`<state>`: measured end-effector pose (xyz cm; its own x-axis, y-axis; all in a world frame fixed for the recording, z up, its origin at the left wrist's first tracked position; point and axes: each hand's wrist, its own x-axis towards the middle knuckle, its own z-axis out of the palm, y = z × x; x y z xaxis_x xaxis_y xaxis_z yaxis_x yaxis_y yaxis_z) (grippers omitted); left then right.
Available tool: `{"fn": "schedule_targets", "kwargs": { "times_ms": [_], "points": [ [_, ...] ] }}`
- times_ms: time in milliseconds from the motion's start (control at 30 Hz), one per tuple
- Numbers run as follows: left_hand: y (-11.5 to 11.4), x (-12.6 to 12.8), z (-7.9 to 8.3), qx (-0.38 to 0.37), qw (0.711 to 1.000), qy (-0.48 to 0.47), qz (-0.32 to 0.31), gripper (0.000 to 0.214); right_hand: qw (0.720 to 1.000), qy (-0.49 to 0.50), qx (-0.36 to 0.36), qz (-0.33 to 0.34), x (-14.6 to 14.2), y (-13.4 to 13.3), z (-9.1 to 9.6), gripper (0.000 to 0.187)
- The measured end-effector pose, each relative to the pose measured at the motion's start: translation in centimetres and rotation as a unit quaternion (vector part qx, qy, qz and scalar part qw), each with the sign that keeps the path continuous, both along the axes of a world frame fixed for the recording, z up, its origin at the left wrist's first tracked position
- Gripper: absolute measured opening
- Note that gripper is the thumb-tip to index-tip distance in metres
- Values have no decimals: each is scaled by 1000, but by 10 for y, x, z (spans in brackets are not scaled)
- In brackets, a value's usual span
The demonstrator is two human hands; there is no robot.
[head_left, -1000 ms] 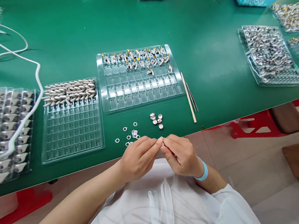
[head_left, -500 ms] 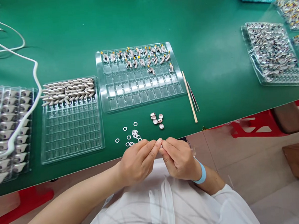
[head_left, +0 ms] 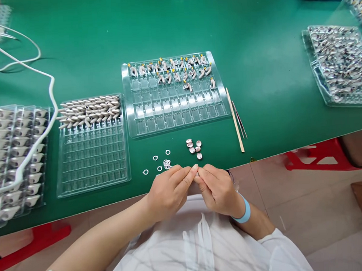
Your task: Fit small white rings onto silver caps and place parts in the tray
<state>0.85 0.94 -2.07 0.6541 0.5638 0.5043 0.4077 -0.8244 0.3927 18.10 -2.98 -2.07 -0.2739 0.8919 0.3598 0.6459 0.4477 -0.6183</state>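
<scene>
My left hand [head_left: 168, 190] and my right hand [head_left: 218, 188] meet at the table's front edge, thumbs and fingertips pinched together. Between the tips a sliver of a small pale part shows; the fingers hide the rest, so its kind is unclear. Just beyond the left hand lie several thin white rings [head_left: 167, 163], some partly covered by it. Past the fingertips sits a small group of round, pale metallic caps [head_left: 199, 156]. Farther off, a clear tray [head_left: 150, 123] carries several small curved earbud-like parts [head_left: 177, 76] with yellow tips.
To the left stand a clear tray [head_left: 92, 156] with rows of grey stems and stacked trays of grey shells [head_left: 20, 142], crossed by a white cable [head_left: 51, 87]. A wooden stick [head_left: 235, 120] and tweezers [head_left: 239, 120] lie at right, with a filled tray [head_left: 341, 62] farther right.
The whole view has shifted slightly, so the table's things appear farther right. Both hands stay pinched together in nearly the same pose.
</scene>
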Motion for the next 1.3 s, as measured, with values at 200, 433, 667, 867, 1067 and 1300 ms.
{"fn": "schedule_targets", "kwargs": {
  "times_ms": [200, 433, 667, 867, 1067, 1300],
  "points": [
    [6, 3, 17, -228, 968, -106, 12, 36, 1000, 23, 11, 18, 13, 2, -3, 28],
    [9, 4, 25, -649, 725, -230, -2, 19, 996, 39, 60, 47, 19, -1, -7, 48],
    [8, 10, 17, -736, 619, -274, 2, 17, 995, 24, 64, 70, 21, -1, -2, 53],
    [4, 10, 14, -749, 593, -294, 11, 15, 994, 28, 63, 84, 19, 1, 1, 54],
    [5, 8, 19, -814, 515, -267, 13, 22, 992, 53, 92, 72, 17, -1, -5, 49],
    [5, 8, 18, -839, 476, -264, 13, 24, 990, 45, 105, 79, 18, 0, -4, 46]
  ]
}}
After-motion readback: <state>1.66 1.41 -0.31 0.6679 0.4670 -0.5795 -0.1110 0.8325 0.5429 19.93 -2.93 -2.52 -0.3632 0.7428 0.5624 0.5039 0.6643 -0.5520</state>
